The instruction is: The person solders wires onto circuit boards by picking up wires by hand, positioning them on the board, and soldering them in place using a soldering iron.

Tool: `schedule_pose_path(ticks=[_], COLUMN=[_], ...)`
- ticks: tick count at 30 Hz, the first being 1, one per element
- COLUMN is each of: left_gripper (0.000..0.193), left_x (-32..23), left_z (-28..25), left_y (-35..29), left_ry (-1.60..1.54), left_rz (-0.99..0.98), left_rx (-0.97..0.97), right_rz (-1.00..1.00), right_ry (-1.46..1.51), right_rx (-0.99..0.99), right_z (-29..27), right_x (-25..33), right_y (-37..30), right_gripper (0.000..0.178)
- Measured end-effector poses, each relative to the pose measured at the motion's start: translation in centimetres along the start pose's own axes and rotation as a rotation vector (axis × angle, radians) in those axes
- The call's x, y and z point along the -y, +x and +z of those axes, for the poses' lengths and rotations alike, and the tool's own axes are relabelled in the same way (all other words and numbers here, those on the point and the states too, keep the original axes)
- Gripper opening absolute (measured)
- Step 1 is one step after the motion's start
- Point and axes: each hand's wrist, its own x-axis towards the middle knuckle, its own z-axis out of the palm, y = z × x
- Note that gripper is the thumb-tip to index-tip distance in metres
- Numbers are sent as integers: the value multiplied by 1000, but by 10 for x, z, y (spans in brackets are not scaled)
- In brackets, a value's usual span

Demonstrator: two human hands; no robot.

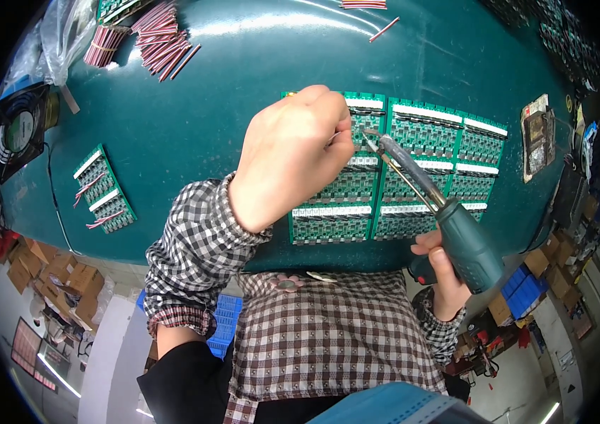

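My left hand (pixel 287 152) is closed above green circuit boards (pixel 423 138); its fingertips pinch close to the iron's tip, but what they hold, if anything, is hidden. In my right hand (pixel 450 281) is a soldering iron (pixel 471 247) with a thick dark-green handle and a thin tube along its shaft. The iron slants up and left, its tip over the boards beside my left fingers. The boards lie in joined panels with white connector strips and rows of small parts. My left hand covers part of the left panel (pixel 331 191).
A smaller board (pixel 110 192) with short wires lies at left. Red, white and dark wires sit in a loose pile (pixel 162 42) and a banded bundle (pixel 105 46) at the far left. A fan (pixel 22 131) stands at the left edge; a worn metal holder (pixel 539 138) lies at right.
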Motion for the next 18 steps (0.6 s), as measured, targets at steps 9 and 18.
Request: schedule_pose_path(ticks=[9,18], left_gripper=[12,12], left_x=[-1,-2], left_z=[4,4], left_y=[-3,-2], left_ry=[1,41], left_rz=[-13,-2], left_rx=[-25,-36], right_rz=[-12,-60], right_ry=[6,8], right_rx=[7,50], right_z=[0,-2], right_x=[-1,-4], right_y=[0,1], right_gripper=[32,31])
